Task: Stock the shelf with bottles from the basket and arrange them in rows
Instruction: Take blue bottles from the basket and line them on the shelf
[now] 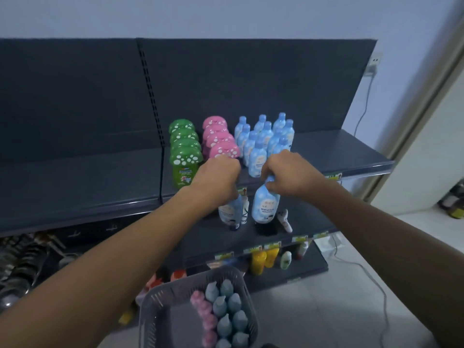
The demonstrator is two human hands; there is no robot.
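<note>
Dark shelf (351, 156) carries bottle rows (263, 136). Left hand (218, 177) grips blue bottle (229, 209) by front edge; right hand (288, 174) grips second blue bottle (266, 204).

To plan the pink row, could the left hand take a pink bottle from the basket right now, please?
Probably not yet: the left hand grips a blue bottle at the shelf, though the pink bottles lie uncovered below.

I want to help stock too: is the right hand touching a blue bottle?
Touching: the head view shows the right hand curled round the blue bottle at its cap.
</note>
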